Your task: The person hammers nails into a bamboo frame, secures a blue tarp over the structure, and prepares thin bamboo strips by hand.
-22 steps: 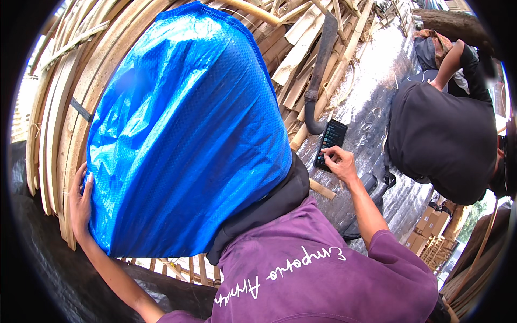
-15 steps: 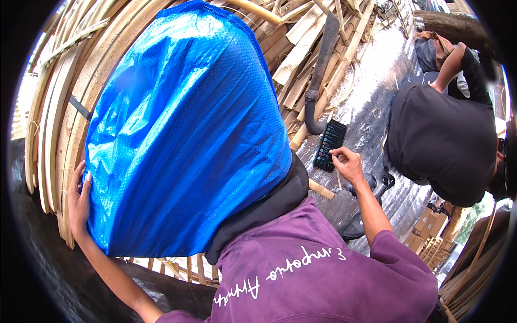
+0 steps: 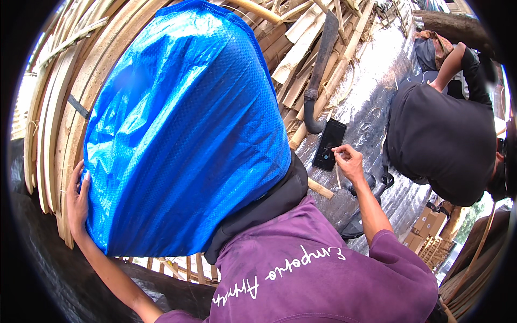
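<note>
With its fingertips bunched together at the smartphone (image 3: 329,145) right of the frame's centre, the right hand (image 3: 350,163) could mis-tap or, pushing sideways, knock it against the hook-handled machete (image 3: 325,51), while the left hand (image 3: 78,202) rests spread along the blue tarp (image 3: 188,134) at left.

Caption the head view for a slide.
Left hand at the edge of a blue sheet, right hand at a dark phone near a curved-handled blade and split bamboo.

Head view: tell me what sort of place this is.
Probably a bamboo or wood workshop: long pale slats at the left, a heap of split pieces, and a dark hook-ended blade lying over it.
</note>
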`<state>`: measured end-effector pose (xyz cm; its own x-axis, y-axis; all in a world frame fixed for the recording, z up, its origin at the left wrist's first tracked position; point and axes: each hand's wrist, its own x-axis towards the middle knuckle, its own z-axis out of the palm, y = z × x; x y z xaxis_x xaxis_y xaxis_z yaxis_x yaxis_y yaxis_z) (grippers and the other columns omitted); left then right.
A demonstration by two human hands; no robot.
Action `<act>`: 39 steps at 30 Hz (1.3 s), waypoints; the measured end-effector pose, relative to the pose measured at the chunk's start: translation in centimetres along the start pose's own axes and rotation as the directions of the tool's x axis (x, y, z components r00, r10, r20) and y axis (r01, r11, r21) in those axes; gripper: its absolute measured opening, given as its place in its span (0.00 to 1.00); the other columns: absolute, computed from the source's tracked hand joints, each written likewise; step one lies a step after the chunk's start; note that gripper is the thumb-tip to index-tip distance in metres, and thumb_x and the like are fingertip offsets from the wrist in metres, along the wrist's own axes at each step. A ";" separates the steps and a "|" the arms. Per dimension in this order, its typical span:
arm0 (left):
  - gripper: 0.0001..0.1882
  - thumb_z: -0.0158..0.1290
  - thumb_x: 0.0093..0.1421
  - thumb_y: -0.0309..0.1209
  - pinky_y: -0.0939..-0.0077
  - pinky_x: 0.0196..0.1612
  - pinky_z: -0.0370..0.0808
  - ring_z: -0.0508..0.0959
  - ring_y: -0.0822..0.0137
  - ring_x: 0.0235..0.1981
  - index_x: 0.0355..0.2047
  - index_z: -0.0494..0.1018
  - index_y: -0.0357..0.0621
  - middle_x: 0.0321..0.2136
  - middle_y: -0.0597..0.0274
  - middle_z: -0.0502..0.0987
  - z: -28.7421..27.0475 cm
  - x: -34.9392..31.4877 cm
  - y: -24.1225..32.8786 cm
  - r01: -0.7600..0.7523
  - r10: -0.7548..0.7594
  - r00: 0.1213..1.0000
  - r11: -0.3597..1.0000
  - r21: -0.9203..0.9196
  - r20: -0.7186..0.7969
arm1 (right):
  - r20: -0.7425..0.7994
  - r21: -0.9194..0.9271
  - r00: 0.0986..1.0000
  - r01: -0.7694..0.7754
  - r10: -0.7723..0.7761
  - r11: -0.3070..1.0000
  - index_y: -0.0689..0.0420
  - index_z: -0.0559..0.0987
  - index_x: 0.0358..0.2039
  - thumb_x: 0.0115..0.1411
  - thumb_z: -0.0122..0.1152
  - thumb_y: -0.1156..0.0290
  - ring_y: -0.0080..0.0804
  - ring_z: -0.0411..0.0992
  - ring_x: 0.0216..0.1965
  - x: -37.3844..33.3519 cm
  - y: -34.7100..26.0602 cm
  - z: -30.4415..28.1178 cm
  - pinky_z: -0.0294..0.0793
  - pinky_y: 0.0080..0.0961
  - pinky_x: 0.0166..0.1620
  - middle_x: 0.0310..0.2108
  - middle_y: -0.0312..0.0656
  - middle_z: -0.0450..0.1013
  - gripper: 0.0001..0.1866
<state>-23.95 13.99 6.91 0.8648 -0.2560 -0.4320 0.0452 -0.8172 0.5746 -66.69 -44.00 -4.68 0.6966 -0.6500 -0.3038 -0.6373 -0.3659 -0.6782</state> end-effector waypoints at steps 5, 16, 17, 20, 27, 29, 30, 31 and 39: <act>0.24 0.49 0.68 0.36 0.75 0.54 0.67 0.71 0.68 0.50 0.62 0.64 0.42 0.54 0.54 0.71 0.2 -0.1 0.2 -0.001 0.001 1.000 1.000 -0.016 0.003 | -0.017 0.005 1.000 0.014 -0.014 1.000 0.62 0.79 0.31 0.55 0.61 0.77 0.12 0.72 0.22 -0.1 0.3 -0.2 0.70 0.15 0.25 0.29 0.37 0.80 0.04; 0.24 0.49 0.68 0.36 0.76 0.53 0.67 0.71 0.69 0.49 0.62 0.64 0.42 0.54 0.54 0.71 0.1 0.0 -0.5 0.010 -0.009 1.000 0.999 -0.046 0.022 | 0.251 -0.186 0.959 0.184 -0.134 0.965 0.59 0.81 0.31 0.50 0.63 0.77 0.22 0.74 0.18 -3.3 -0.1 -0.4 0.72 0.21 0.23 0.22 0.40 0.78 0.06; 0.24 0.49 0.68 0.36 0.76 0.53 0.67 0.71 0.69 0.49 0.62 0.65 0.42 0.54 0.54 0.71 0.1 0.0 -0.7 -0.012 0.013 1.000 0.999 -0.044 0.001 | 0.260 -0.192 0.954 0.205 -0.152 0.960 0.59 0.81 0.31 0.50 0.63 0.77 0.22 0.74 0.18 -3.6 -0.1 -0.3 0.72 0.21 0.24 0.23 0.40 0.78 0.07; 0.24 0.49 0.67 0.37 0.77 0.53 0.67 0.71 0.69 0.48 0.62 0.65 0.43 0.54 0.54 0.71 0.2 0.0 -0.6 -0.030 0.030 0.999 0.998 -0.047 -0.012 | 0.266 -0.197 0.950 0.220 -0.164 0.955 0.60 0.81 0.31 0.50 0.63 0.78 0.22 0.74 0.19 -3.8 0.0 -0.2 0.73 0.20 0.25 0.25 0.40 0.80 0.07; 0.24 0.49 0.67 0.37 0.75 0.54 0.67 0.72 0.66 0.50 0.61 0.65 0.42 0.52 0.54 0.73 0.2 -0.1 1.4 0.016 -0.016 1.000 1.000 -0.013 0.011 | -0.013 -0.012 1.000 0.012 -0.012 1.000 0.62 0.77 0.31 0.57 0.62 0.77 0.14 0.74 0.23 -1.4 0.2 -0.2 0.72 0.14 0.26 0.29 0.39 0.80 0.03; 0.24 0.49 0.67 0.36 0.73 0.54 0.67 0.72 0.65 0.50 0.61 0.65 0.42 0.51 0.53 0.73 0.0 -0.4 1.4 -0.049 0.051 0.997 0.998 0.034 -0.052 | -0.101 0.135 0.995 -0.003 0.017 0.991 0.62 0.75 0.33 0.60 0.61 0.77 0.16 0.73 0.25 0.3 -0.4 -0.2 0.71 0.14 0.26 0.30 0.39 0.79 0.04; 0.23 0.49 0.67 0.36 0.72 0.55 0.67 0.72 0.64 0.51 0.60 0.66 0.42 0.51 0.53 0.73 -0.3 -0.5 1.3 -0.107 0.116 0.987 0.991 0.085 -0.114 | -0.130 0.243 0.991 -0.011 0.044 0.970 0.62 0.74 0.34 0.61 0.61 0.77 0.16 0.72 0.24 1.4 -2.4 0.1 0.71 0.14 0.27 0.30 0.40 0.79 0.04; 0.21 0.49 0.67 0.34 0.69 0.57 0.66 0.72 0.61 0.53 0.59 0.67 0.41 0.51 0.51 0.73 -0.2 -0.7 2.3 -0.191 0.210 0.965 0.974 0.125 -0.160 | -0.163 0.334 0.986 0.023 0.033 0.942 0.62 0.75 0.34 0.61 0.61 0.77 0.17 0.73 0.25 2.6 -4.5 0.6 0.72 0.14 0.27 0.31 0.41 0.79 0.04; 0.20 0.66 0.47 0.29 0.64 0.44 0.75 0.78 0.55 0.41 0.42 0.77 0.41 0.40 0.52 0.78 9.2 -5.4 18.1 -0.776 0.763 0.464 0.595 0.209 -0.449 | -0.093 0.787 0.853 0.379 -0.513 0.487 0.63 0.75 0.34 0.57 0.60 0.86 0.26 0.74 0.33 4.5 -29.9 8.1 0.75 0.21 0.38 0.35 0.48 0.77 0.06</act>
<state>-32.42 -4.15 13.28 0.6606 -0.5104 0.5505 -0.7488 -0.3959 0.5315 -41.82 -30.64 8.80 0.8906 -0.4288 0.1516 0.2131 0.0989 -0.9720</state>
